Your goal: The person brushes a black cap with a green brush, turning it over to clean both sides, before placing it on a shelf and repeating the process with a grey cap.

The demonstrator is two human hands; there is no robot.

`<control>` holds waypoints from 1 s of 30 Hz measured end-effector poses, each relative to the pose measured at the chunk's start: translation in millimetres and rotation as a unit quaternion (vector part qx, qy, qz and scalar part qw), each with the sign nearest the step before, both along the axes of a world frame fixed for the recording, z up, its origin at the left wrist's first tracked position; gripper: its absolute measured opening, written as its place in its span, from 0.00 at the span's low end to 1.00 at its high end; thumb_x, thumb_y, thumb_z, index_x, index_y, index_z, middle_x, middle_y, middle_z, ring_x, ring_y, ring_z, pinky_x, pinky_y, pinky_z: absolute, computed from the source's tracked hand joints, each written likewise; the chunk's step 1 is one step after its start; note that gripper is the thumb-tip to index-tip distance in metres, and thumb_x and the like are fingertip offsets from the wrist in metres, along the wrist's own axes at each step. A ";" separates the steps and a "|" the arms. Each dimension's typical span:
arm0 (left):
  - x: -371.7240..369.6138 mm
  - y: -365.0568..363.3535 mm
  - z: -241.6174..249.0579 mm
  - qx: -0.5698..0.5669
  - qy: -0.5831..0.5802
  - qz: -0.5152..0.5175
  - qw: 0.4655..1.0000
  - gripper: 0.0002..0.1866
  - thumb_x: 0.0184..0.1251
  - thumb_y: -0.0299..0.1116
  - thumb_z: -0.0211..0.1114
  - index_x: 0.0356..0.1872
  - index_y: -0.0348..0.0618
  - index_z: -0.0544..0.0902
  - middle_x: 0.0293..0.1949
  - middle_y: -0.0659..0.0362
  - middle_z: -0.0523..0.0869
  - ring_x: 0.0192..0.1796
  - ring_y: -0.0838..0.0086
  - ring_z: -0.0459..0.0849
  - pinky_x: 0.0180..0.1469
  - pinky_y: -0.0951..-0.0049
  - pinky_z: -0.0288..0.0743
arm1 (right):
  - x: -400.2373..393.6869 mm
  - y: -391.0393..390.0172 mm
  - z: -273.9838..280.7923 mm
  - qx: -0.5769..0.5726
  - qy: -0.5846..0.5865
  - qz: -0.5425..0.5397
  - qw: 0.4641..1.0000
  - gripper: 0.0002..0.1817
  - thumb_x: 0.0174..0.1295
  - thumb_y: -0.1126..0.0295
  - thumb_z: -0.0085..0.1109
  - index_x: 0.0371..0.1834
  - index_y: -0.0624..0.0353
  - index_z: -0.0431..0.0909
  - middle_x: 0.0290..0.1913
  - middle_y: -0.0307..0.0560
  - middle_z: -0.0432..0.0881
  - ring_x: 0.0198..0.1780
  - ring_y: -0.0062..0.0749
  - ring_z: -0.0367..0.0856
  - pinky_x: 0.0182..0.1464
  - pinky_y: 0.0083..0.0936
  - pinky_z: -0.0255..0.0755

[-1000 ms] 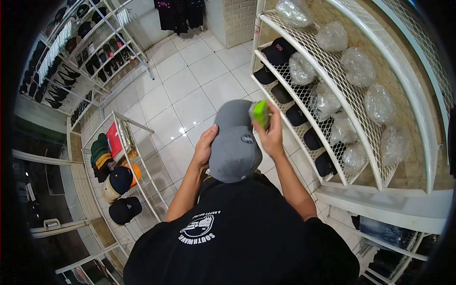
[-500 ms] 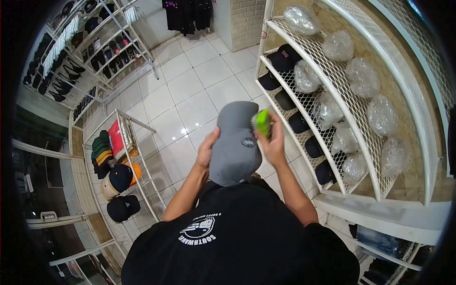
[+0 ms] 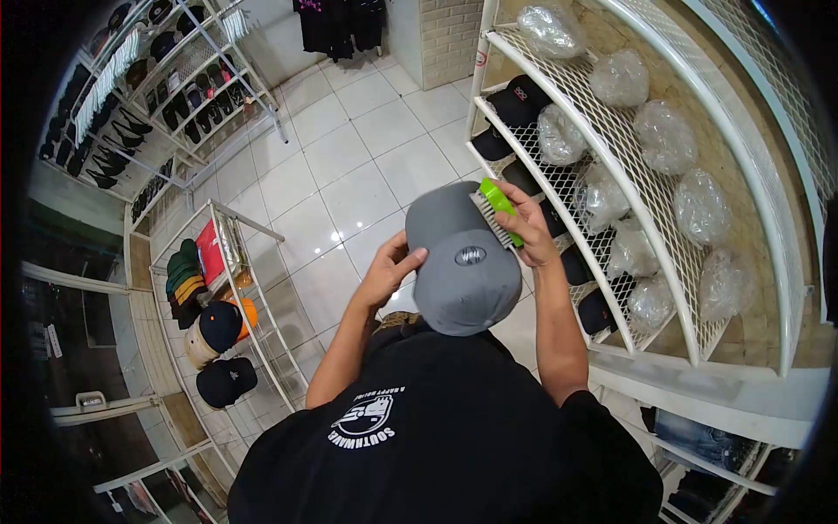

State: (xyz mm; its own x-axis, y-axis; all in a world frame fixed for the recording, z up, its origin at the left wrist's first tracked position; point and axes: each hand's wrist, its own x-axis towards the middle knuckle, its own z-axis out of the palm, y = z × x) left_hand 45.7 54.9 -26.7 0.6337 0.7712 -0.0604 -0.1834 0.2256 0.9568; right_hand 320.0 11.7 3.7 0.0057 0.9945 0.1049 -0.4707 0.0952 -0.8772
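Note:
A grey baseball cap (image 3: 463,284) with an oval badge on its front is held before my chest, its brim pointing away from me. My left hand (image 3: 391,269) grips the cap's left side, thumb lying on top near where brim and crown meet. In my right hand (image 3: 532,231) is a scrub brush (image 3: 498,203) with a bright green back and pale bristles. The bristles face the cap, right at the right edge of the brim. My right fingers are wrapped round the brush's green back.
To the right stands a curved white mesh shelf (image 3: 567,96) with dark caps and clear plastic-wrapped bundles. On the left a white rack (image 3: 249,229) carries several caps (image 3: 225,382). Farther back are a shoe display (image 3: 209,96) and hanging black clothes (image 3: 342,26) above the tiled floor (image 3: 349,179).
The cap has turned and shifted right, showing its badge more fully. My right hand has moved right and rotated the brush, so the bristles now lie along the brim's edge.

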 end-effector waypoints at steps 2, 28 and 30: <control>-2.5 10.7 12.2 0.009 -0.008 -0.016 1.000 0.22 0.65 0.23 0.74 0.59 0.36 0.81 0.45 0.60 0.88 0.44 0.78 0.85 0.46 0.75 0.81 | -2.2 0.7 19.8 0.019 -0.050 0.025 0.998 0.35 0.59 0.73 0.74 0.71 0.67 0.72 0.63 0.49 0.80 0.64 0.33 0.79 0.71 0.29 0.68; 6.5 1.0 39.9 0.104 0.090 -0.157 0.978 0.16 0.61 0.30 0.79 0.47 0.34 0.86 0.36 0.60 0.90 0.38 0.81 0.83 0.43 0.75 0.78 | -42.7 -5.9 48.8 0.098 -0.462 -0.015 0.881 0.36 0.54 0.75 0.72 0.71 0.50 0.77 0.58 0.51 0.79 0.60 0.45 0.79 0.65 0.35 0.73; 5.9 2.3 42.3 0.067 0.096 -0.163 0.980 0.16 0.61 0.30 0.79 0.47 0.34 0.86 0.36 0.60 0.90 0.37 0.81 0.83 0.42 0.75 0.78 | -35.8 -1.7 42.2 0.085 -0.480 -0.038 0.872 0.37 0.53 0.76 0.72 0.71 0.48 0.78 0.58 0.51 0.79 0.61 0.45 0.78 0.66 0.36 0.72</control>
